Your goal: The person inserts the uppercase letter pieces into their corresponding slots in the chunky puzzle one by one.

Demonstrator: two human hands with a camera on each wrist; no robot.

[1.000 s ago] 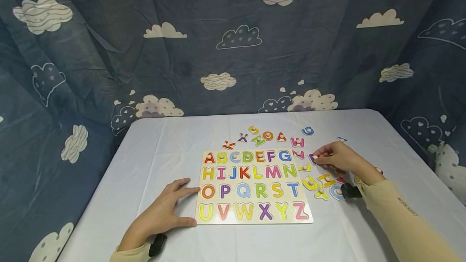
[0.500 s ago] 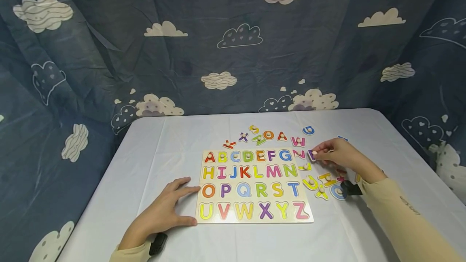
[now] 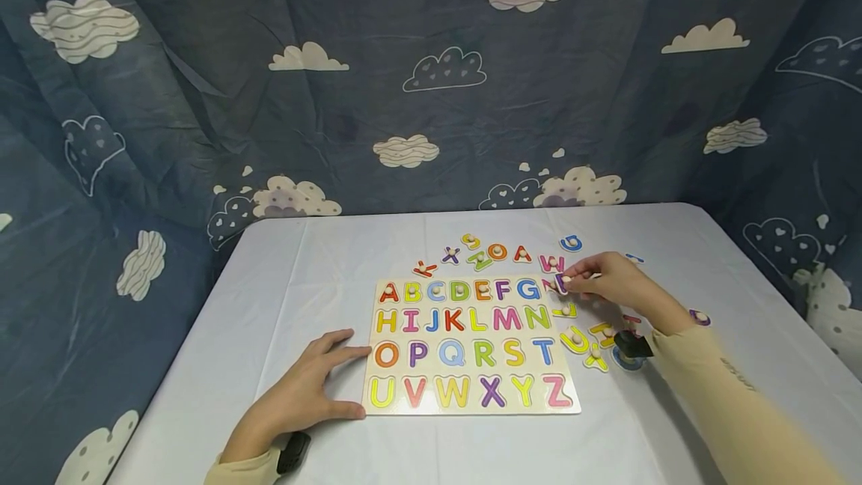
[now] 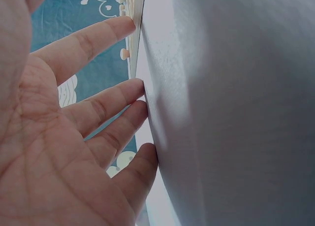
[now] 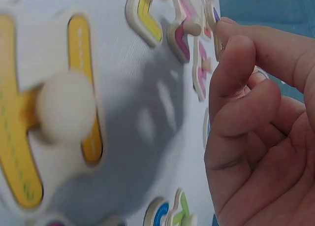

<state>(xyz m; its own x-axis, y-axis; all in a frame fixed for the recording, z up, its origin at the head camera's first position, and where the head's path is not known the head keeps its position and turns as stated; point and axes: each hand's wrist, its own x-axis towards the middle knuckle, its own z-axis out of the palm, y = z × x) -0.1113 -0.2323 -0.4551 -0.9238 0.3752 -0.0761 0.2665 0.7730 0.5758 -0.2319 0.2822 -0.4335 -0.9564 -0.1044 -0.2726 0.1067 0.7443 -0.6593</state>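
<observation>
In the head view my right hand [image 3: 616,283] pinches a purple letter piece [image 3: 560,284] by its knob, just beyond the upper right corner of the wooden alphabet board [image 3: 471,407]. The same piece [image 5: 216,15] shows almost edge-on at the fingertips in the right wrist view. My left hand [image 3: 299,388] rests on the table with fingers spread, its index finger and thumb at the board's left edge. Its extended fingers [image 4: 106,103] fill the left wrist view. Knobbed pieces A to E sit in the board's top row; the other recesses show printed letters.
Loose knobbed letters lie behind and right of the board, among them a red K [image 3: 424,269], orange O [image 3: 497,251], red A [image 3: 521,254], pink W [image 3: 551,263] and yellow U [image 3: 575,340]. A white cloth [image 3: 303,275] covers the table, and a cloud-patterned curtain [image 3: 431,13] hangs behind.
My right hand has moved left toward the board, carrying the purple letter piece over the pink letter at the corner. The left hand and the board have stayed put.
</observation>
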